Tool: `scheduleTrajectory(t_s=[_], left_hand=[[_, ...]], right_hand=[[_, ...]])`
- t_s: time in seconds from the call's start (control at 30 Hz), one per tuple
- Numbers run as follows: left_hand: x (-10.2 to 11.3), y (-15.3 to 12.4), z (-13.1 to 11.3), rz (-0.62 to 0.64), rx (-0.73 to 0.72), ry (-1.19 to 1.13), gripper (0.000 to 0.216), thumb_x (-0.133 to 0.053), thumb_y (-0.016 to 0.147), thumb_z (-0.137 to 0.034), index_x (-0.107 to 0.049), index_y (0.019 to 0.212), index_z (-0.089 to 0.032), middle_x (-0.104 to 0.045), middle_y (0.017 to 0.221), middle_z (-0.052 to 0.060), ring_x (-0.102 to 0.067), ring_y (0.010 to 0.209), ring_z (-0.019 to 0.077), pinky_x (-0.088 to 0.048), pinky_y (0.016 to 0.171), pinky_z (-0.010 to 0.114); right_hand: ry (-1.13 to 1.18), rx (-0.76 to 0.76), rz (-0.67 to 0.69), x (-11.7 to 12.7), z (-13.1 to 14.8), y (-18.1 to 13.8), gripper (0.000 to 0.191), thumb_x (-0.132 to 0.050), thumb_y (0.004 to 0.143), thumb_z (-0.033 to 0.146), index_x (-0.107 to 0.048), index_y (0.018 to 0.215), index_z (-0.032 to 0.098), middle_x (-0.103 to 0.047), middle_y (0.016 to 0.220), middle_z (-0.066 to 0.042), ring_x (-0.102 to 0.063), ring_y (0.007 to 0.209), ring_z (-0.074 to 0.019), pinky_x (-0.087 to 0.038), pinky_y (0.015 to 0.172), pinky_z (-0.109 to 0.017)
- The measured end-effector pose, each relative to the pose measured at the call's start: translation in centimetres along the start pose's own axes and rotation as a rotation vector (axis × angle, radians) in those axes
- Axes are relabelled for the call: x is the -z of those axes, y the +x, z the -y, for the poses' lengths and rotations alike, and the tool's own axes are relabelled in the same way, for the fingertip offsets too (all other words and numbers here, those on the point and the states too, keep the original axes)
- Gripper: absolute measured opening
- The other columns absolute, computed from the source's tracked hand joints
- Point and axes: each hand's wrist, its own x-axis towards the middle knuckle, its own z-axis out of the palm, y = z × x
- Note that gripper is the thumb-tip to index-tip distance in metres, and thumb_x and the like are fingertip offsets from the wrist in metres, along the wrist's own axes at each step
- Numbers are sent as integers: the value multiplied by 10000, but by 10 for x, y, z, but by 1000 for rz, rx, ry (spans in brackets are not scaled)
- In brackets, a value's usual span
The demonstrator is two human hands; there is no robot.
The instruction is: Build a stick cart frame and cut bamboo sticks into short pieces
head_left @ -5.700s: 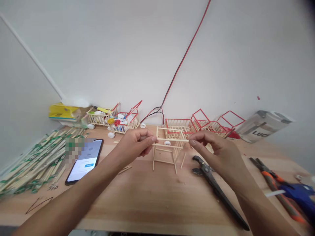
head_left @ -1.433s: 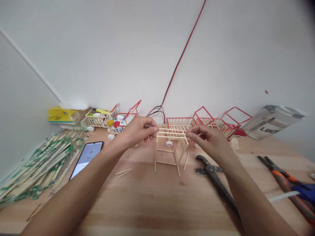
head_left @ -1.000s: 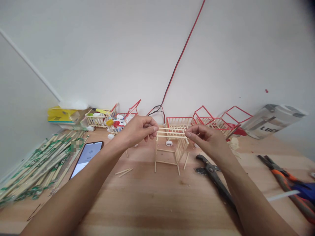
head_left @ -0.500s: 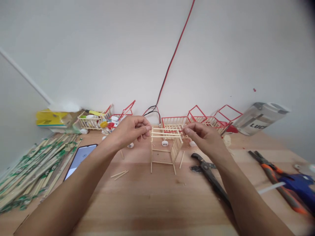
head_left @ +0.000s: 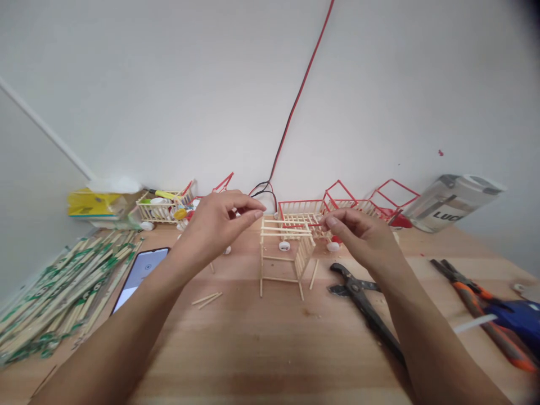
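Note:
A small frame of wooden sticks stands upright in the middle of the table, with a slatted side at its right. Just above its top left corner is my left hand. The index finger and thumb of that hand stretch forward, slightly apart, and nothing shows between them. My right hand is at the top right corner, thumb and index finger pinched on the end of a thin wooden stick. This stick lies in line with the frame's top bars; whether it touches them I cannot tell.
Finished stick carts with red rims line the wall. Wrapped chopsticks and a phone lie left. Dark pliers, orange-handled pliers and a blue glue gun lie right. Short loose sticks lie in front.
My left hand's fingers have loosened from the frame's top left corner and stretched out. My right hand has shifted slightly right, still pinching. The frame stands in the same place.

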Motion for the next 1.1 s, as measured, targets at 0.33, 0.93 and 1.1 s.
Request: scheduleTrajectory(t_s=[0.33, 0.93, 1.1], left_hand=[[-53, -21, -24, -82, -427, 599, 129, -542, 876, -140, -647, 951, -138, -671, 847, 93, -485, 924, 261, -394, 774, 403], [-40, -16, -41, -178, -357, 549, 206, -474, 912, -130, -663, 834, -154, -662, 837, 75, -504, 919, 252, -357, 765, 389], [-36, -54, -47, 243, -50, 44, 214, -518, 908, -264, -669, 784, -175, -656, 734, 16, -549, 686, 145, -381, 630, 259]], right_hand=[[-1, 52, -16, 21, 9, -12, 248, -549, 883, 420, -663, 825, 208, -685, 817, -42, -619, 760, -187, -441, 642, -284], [64, 4, -74, 32, 1, -43, 203, -570, 873, 377, -662, 809, 208, -660, 780, -24, -586, 733, -168, -420, 638, -276], [66, -60, 47, 17, 3, -64, 202, -602, 847, 388, -686, 946, 233, -680, 835, -21, -572, 692, -164, -411, 592, -277]])
